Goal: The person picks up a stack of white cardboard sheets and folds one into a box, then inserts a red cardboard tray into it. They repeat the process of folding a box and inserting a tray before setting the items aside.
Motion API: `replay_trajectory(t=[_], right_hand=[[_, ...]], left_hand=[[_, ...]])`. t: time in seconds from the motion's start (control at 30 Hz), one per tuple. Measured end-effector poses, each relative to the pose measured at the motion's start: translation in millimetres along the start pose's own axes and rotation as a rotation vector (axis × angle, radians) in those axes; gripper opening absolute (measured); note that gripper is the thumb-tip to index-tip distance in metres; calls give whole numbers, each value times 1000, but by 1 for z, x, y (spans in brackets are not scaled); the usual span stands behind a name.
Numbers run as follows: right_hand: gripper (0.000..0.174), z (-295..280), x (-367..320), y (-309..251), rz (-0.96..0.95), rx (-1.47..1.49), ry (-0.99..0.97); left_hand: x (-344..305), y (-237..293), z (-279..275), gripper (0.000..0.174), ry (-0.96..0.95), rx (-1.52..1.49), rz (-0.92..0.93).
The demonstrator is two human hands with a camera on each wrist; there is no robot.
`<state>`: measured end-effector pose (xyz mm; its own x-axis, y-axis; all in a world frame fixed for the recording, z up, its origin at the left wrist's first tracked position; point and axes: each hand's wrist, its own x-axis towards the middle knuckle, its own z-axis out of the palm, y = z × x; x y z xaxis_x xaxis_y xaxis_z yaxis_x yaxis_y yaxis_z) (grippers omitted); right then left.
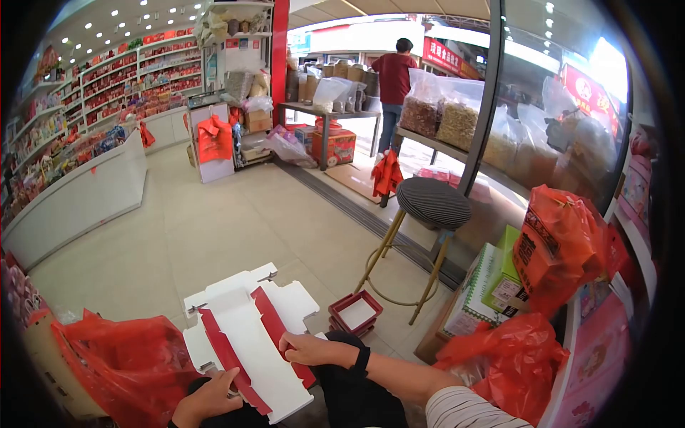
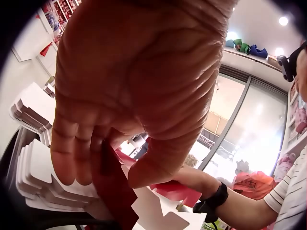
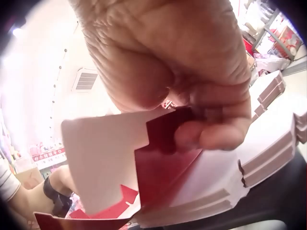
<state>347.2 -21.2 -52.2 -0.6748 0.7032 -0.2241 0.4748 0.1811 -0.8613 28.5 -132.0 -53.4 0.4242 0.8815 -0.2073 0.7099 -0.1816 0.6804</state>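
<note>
A flat white cardboard box blank with red side strips lies across the person's lap, its top layer over several more notched white layers. The left hand pinches the near end of the left red strip between thumb and fingers; in the left wrist view this strip stands folded up. At the right edge, the right hand grips the other red strip with curled fingers. That strip rises upright under the fingertips in the right wrist view, beside a raised white flap.
Small folded red trays are stacked on the floor ahead, beside a round stool. Red plastic bags lie at left and more red bags with boxes at right. A person stands in the doorway.
</note>
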Motion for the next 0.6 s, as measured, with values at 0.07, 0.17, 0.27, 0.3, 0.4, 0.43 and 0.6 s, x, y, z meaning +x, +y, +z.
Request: replay_trajectory(t=[0.07, 0.17, 0.27, 0.3, 0.4, 0.43, 0.6], right_hand=[[33, -13, -10, -19, 105, 122, -171], [54, -21, -9, -11, 124, 242, -337], [65, -23, -12, -3, 142, 431, -411], [66, -24, -14, -3, 124, 423, -420], [68, -27, -22, -10, 76, 368, -452], [67, -28, -27, -13, 66, 331, -465], [60, -26, -31, -6, 7, 318, -464]], left_hand=[[0, -27, 8, 78, 77, 71, 133], [-9, 7, -8, 73, 83, 30, -54], [-11, 22, -12, 61, 154, 18, -43], [-10, 23, -12, 55, 177, 0, -54], [-6, 20, -11, 38, 274, -16, -31], [-5, 17, -9, 34, 322, 3, 15], [1, 13, -3, 26, 450, 95, 81]])
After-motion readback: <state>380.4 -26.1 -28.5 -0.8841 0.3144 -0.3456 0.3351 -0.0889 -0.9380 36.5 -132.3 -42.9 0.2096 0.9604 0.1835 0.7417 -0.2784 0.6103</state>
